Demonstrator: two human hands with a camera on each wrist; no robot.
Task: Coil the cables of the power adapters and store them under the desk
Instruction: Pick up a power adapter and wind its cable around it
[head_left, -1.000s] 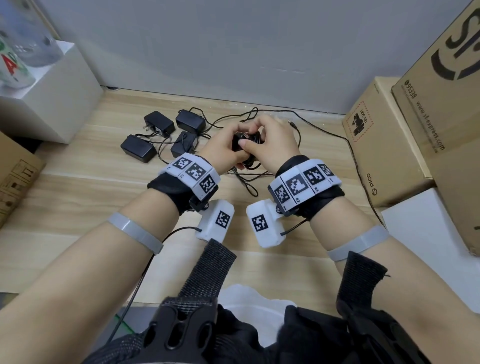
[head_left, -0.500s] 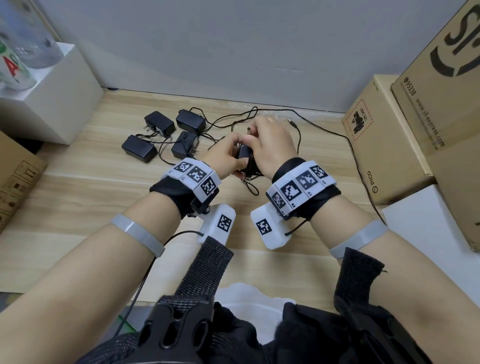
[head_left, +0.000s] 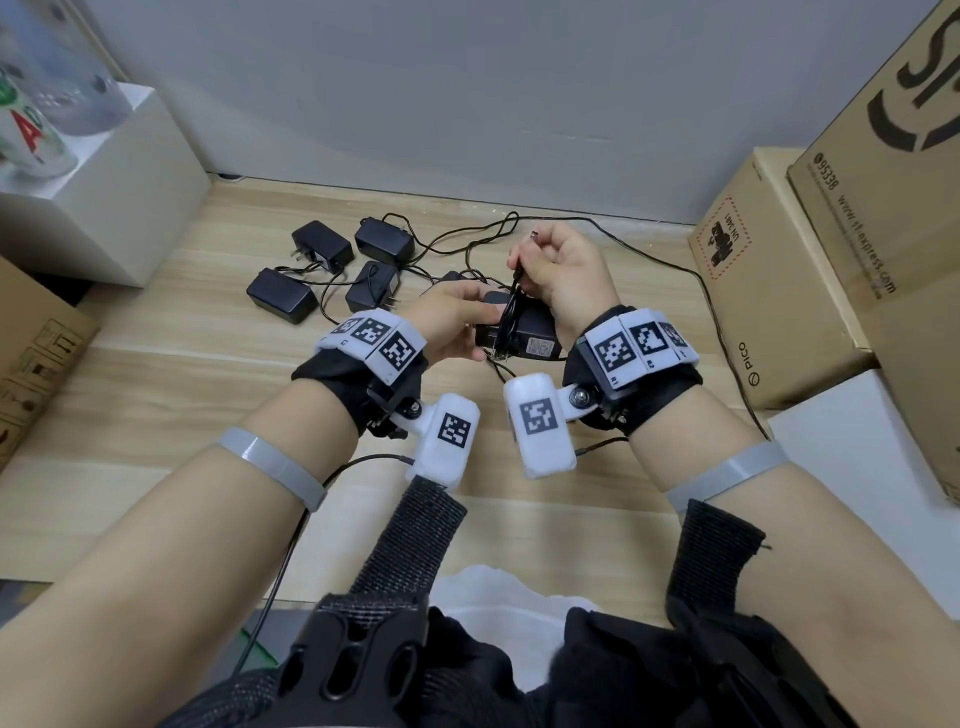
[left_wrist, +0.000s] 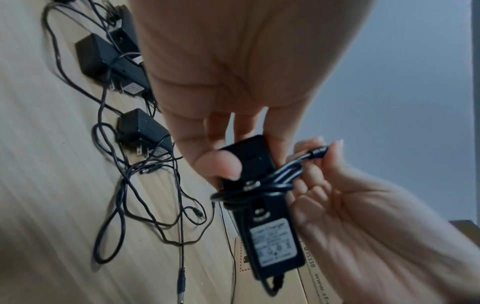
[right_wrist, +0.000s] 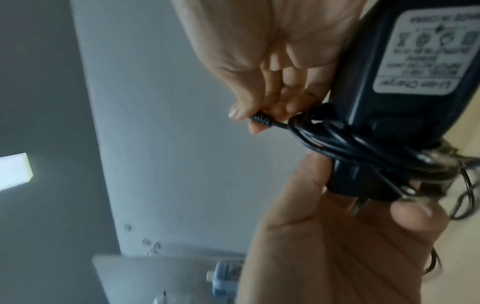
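gripping adapter (head_left: 519, 332), left hand (head_left: 452, 322); right hand (head_left: 563, 275) now raised, pinching cable (head_left: 511, 306) plug.

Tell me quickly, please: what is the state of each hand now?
Left hand: closed on the black power adapter, thumb on top.
Right hand: closed, pinching the plug end of the cable wound around that adapter.

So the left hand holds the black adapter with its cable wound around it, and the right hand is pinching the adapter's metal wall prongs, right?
Not quite. The left hand does hold the black adapter with its cable wound around it, but the right hand pinches the cable's end plug, not the prongs. The right wrist view shows this best.
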